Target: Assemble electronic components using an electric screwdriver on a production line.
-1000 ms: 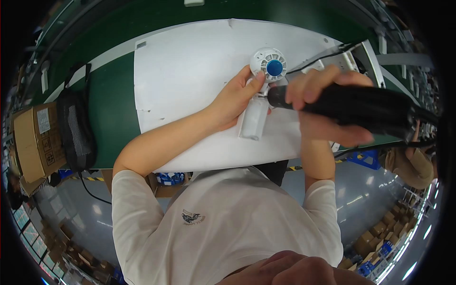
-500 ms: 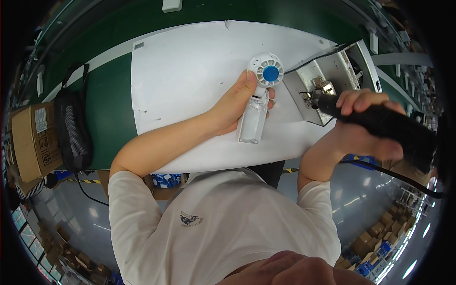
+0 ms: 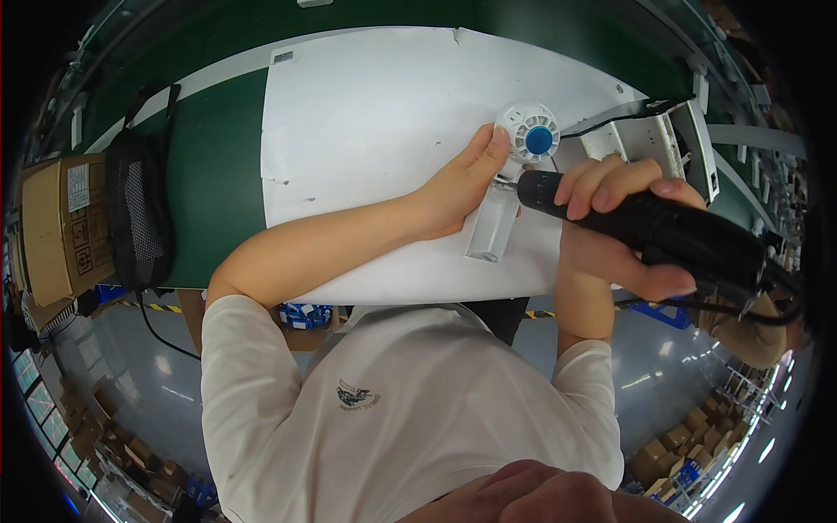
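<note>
My left hand (image 3: pixel 462 187) is wrapped around the neck of a white handheld fan (image 3: pixel 495 228), thumb near its round head. The head has a slotted rim and a blue disc in the middle; the pale handle hangs down toward me. My right hand (image 3: pixel 602 251) grips a thick black electric screwdriver (image 3: pixel 697 240). Its front end points left at the joint between the fan's head and handle. Whether the bit touches a screw there is too small to tell.
Right of the fan stands an open metal box (image 3: pixel 676 144), partly hidden by my right hand. A white sheet (image 3: pixel 366 113) covers the green bench (image 3: pixel 216 174). At the left are a black mesh bag (image 3: pixel 139 209) and a cardboard box (image 3: pixel 65 231). A black cable trails from the screwdriver.
The screwdriver has moved left from the metal box to the fan's neck. My left hand still holds the fan. The whole view has shifted slightly.
</note>
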A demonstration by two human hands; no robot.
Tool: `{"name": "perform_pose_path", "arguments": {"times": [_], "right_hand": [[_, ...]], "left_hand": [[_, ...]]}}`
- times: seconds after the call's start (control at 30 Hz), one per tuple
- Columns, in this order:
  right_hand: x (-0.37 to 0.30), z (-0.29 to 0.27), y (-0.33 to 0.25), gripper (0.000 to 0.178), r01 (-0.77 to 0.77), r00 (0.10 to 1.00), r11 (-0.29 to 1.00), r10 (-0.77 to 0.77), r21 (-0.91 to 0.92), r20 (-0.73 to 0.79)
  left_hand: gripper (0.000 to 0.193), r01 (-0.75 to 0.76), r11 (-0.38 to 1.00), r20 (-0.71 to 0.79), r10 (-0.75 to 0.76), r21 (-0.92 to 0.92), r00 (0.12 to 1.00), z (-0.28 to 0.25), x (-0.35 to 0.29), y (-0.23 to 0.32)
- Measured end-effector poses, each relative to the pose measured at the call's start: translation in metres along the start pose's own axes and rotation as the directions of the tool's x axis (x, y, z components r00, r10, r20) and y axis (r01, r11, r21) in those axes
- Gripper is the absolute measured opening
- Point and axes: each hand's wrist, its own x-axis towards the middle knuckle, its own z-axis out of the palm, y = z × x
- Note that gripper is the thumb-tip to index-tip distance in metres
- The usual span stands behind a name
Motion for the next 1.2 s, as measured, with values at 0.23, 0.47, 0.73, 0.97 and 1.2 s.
{"name": "perform_pose_path", "arguments": {"times": [0.23,0.47,0.73,0.97,1.2], "right_hand": [[-0.003,-0.002,0.014,0.079,-0.046,0.998,0.998,0.044,0.047,0.042],[-0.005,0.001,0.023,0.079,-0.021,0.993,0.996,0.01,0.086,0.121],[0.025,-0.031,-0.043,0.076,0.043,0.999,0.995,-0.041,0.092,-0.023],[0.018,-0.029,-0.035,0.069,0.029,0.959,0.84,-0.177,-0.541,-0.222],[0.016,-0.037,-0.049,0.072,0.021,0.99,0.998,-0.013,0.054,-0.137]], "left_hand": [[0.049,-0.024,0.999,-0.004,0.024,0.025,1.0,-0.004,0.001,-0.006],[0.05,0.014,1.0,-0.01,-0.014,0.008,1.0,-0.003,0.001,-0.003],[0.054,-0.081,0.672,-0.308,0.439,0.737,0.844,0.002,0.029,0.063],[0.043,0.049,-0.111,0.042,0.692,0.993,0.721,-0.185,0.122,0.244],[0.057,0.834,-0.389,0.056,0.915,0.392,0.4,-0.241,0.029,0.267]]}}
